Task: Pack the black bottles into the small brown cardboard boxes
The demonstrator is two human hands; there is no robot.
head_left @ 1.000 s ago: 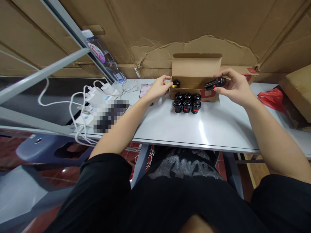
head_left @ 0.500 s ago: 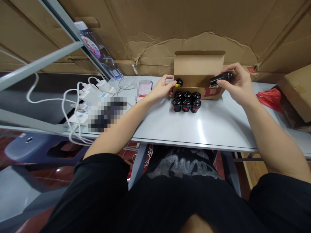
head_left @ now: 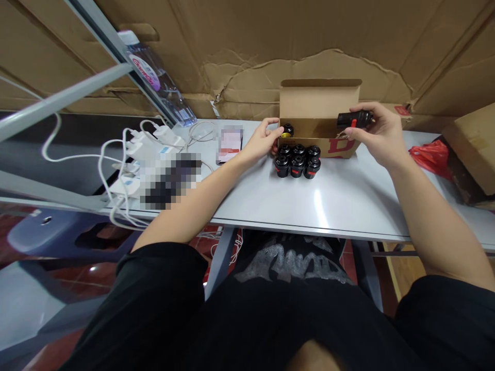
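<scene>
Six glossy cylinders, cardboard box, right fingers gripping black cylinder

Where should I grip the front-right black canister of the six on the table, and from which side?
Probably by its wide upper collar, from above and the near right: this canister stands upright, broadest near its top, and neighbouring canisters crowd its left and far sides.

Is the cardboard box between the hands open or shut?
Open: the lid of the cardboard box stands raised at the back, exposing its inside.
</scene>
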